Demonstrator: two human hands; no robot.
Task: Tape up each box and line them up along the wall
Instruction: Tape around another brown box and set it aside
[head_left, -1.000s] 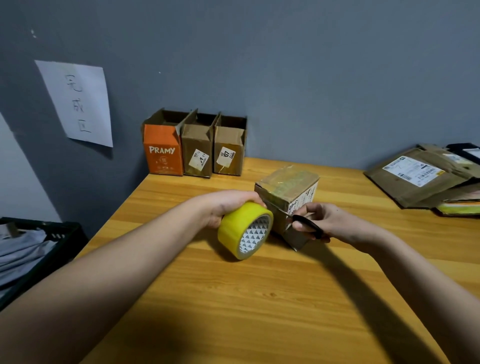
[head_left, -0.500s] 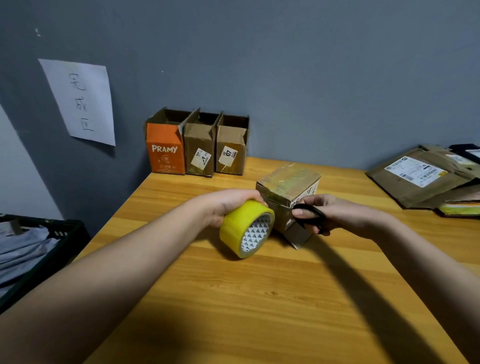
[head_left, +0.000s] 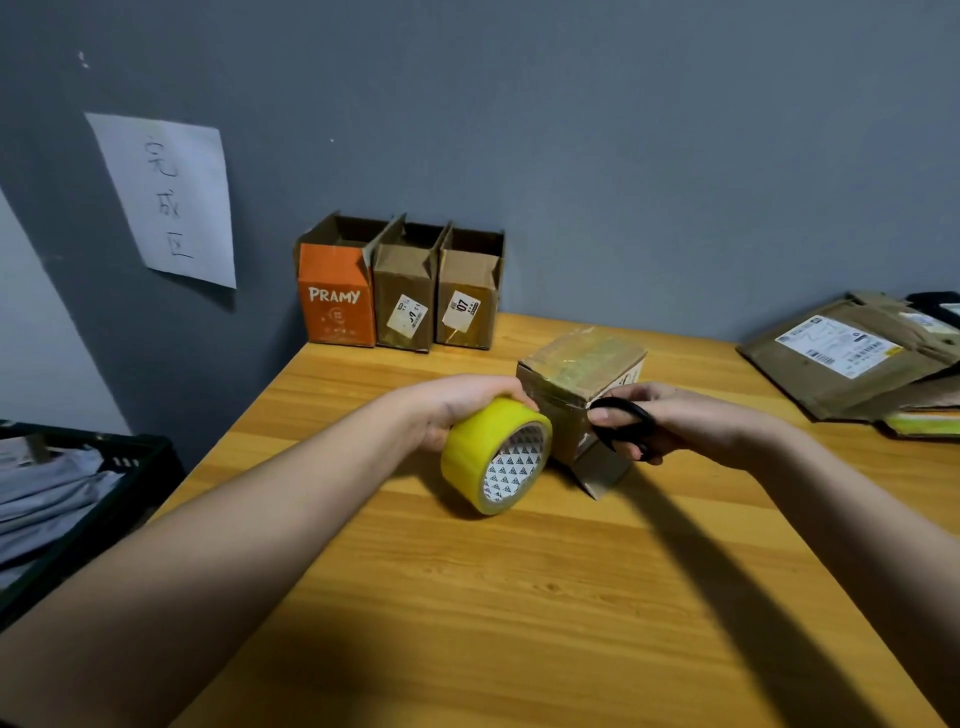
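Observation:
A small brown cardboard box (head_left: 582, 364) stands mid-table, its top covered with shiny tape. My left hand (head_left: 457, 410) grips a yellow tape roll (head_left: 493, 454) just left of the box's near corner. My right hand (head_left: 691, 426) holds black scissors (head_left: 626, 426) by the handles against the box's right front face; the blades are hidden. Three boxes stand in a row against the grey wall: an orange PRAMY box (head_left: 337, 301), and two brown boxes (head_left: 408, 296) (head_left: 467, 296) with labels, all with open tops.
Flattened cardboard mailers (head_left: 852, 353) lie stacked at the table's right edge. A black crate (head_left: 104, 499) with grey cloth sits beyond the table's left edge. A handwritten paper sign (head_left: 166, 197) hangs on the wall. The wooden table (head_left: 519, 597) stretches toward me.
My right hand with the scissors has shifted slightly up along the box's right face. The left hand and tape roll have barely moved.

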